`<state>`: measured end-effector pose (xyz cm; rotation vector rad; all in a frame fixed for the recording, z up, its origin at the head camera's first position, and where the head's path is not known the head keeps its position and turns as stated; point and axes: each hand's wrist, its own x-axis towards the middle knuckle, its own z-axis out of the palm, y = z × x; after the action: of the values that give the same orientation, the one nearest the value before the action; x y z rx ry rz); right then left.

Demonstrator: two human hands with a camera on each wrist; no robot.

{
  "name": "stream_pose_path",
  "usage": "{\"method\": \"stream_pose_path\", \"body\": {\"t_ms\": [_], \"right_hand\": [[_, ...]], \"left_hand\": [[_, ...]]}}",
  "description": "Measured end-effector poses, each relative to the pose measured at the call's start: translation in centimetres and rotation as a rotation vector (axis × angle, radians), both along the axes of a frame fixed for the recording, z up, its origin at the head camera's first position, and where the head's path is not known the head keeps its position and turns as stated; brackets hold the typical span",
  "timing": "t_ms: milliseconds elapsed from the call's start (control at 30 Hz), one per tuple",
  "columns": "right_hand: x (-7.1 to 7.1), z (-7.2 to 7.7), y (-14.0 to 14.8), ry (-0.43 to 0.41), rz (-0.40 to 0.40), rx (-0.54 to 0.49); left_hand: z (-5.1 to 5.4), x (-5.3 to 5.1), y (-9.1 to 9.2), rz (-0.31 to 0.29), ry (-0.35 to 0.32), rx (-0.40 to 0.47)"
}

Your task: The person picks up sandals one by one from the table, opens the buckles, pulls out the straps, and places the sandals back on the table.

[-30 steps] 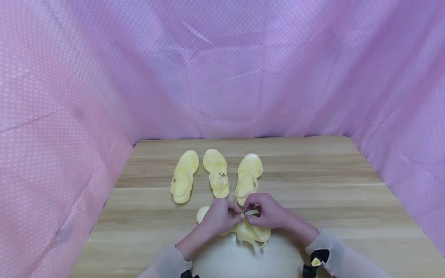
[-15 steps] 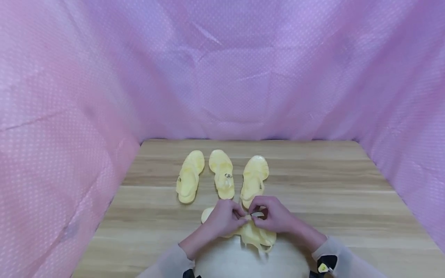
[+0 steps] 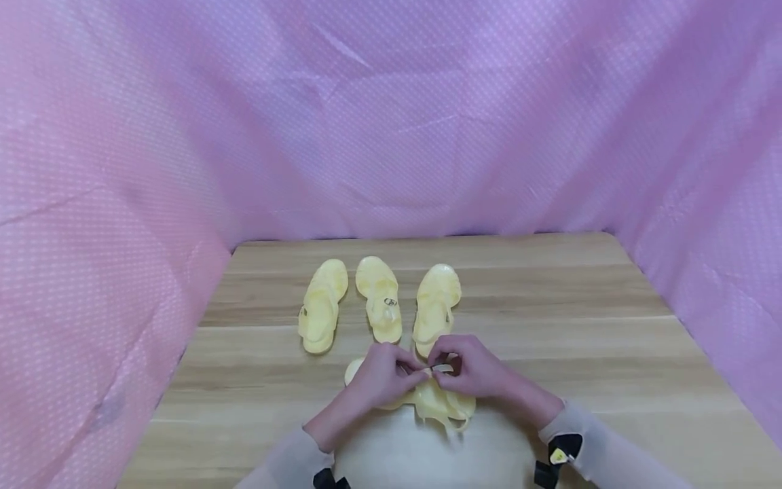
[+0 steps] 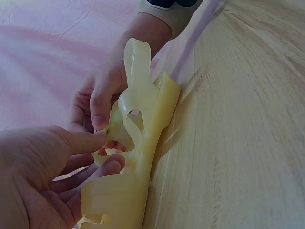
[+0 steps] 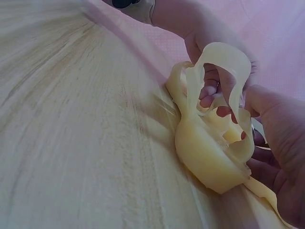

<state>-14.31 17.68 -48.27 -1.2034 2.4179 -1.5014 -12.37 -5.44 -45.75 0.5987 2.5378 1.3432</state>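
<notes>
A pale yellow jelly sandal (image 3: pixel 435 405) lies crosswise near the table's front, its toe end partly behind my left hand (image 3: pixel 383 375). With thumb and fingers, that hand pinches the sandal's strap from the left. My right hand (image 3: pixel 469 367) meets it there and pinches the strap's whitish free end (image 3: pixel 443 368). In the left wrist view a small dark spot shows on the strap between the two thumbs, too small to make out. The right wrist view shows the sandal's heel cup (image 5: pixel 205 157) on the wood, with a loop of strap (image 5: pixel 226 57) standing above it.
Three more yellow sandals stand behind the hands: a left one (image 3: pixel 322 305), a middle one (image 3: pixel 379 299) with a dark mark, and a right one (image 3: pixel 436 305) close to my fingers. Pink sheeting (image 3: pixel 391 122) rises around the wooden table (image 3: pixel 550 292).
The head view swings slightly and comes back. Both hands stay at the strap, with only small finger movement, and the sandals keep their places.
</notes>
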Motion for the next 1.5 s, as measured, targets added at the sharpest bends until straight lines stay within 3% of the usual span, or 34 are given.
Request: {"method": "stream_pose_path", "body": {"t_ms": [333, 600, 867, 1100, 1333, 1500], "right_hand": [[-0.3, 0.3, -0.6, -0.020, -0.002, 0.026], [0.3, -0.1, -0.6, -0.030, 0.004, 0.039], [0.0, 0.1, 0.0, -0.026, -0.005, 0.059], [0.0, -0.4, 0.1, -0.025, -0.001, 0.059], [0.2, -0.7, -0.4, 0.003, -0.002, 0.019], [0.3, -0.8, -0.8, -0.025, -0.015, 0.010]], "left_hand": [[0.3, -0.1, -1.1, 0.023, 0.024, -0.032], [-0.1, 0.0, -0.8, -0.044, 0.070, -0.023], [0.2, -0.7, -0.7, -0.096, 0.025, -0.022], [-0.2, -0.5, -1.0, -0.089, -0.014, -0.019], [-0.1, -0.9, -0.9, -0.126, 0.017, -0.082], [-0.2, -0.9, -1.0, -0.131, 0.015, -0.090]]}}
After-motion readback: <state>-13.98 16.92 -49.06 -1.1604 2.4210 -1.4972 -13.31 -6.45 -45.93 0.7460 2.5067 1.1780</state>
